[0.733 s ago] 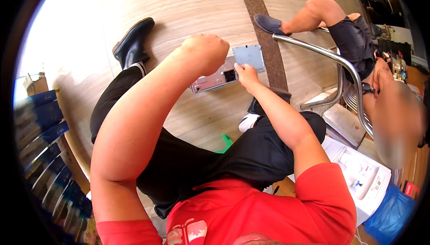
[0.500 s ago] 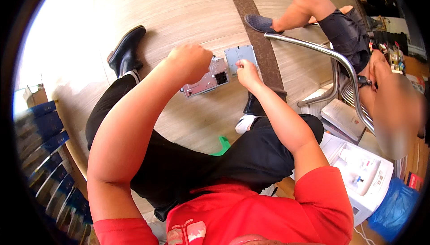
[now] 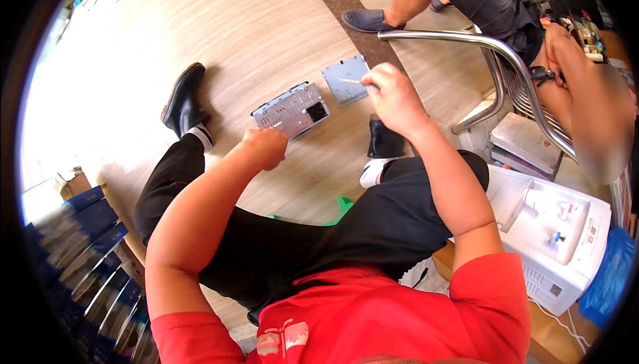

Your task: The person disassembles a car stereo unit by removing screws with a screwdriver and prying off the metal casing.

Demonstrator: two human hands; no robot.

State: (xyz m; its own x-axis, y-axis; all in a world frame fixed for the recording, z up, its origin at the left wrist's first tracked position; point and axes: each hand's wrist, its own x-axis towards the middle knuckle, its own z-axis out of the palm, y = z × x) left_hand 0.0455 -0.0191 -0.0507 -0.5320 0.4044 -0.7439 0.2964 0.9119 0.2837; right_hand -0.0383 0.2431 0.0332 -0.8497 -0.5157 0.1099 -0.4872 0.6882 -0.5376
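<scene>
Head view, read from my distant seat: at left, the left hand point(image 3: 266, 147) is curled over the near left corner of the metal box point(image 3: 287, 105); whether its fingers grip anything I cannot tell. The box lies on the floor point(image 3: 233, 44), perforated face up. Just right of it, apart, rests a flat metal panel point(image 3: 345, 91); I judge it a cover already off and not yet refitted, with further work left too small to see. Farthest right, the right hand point(image 3: 398, 101) pinches a thin pale rod point(image 3: 351, 81), fingertips closed, above the panel.
</scene>
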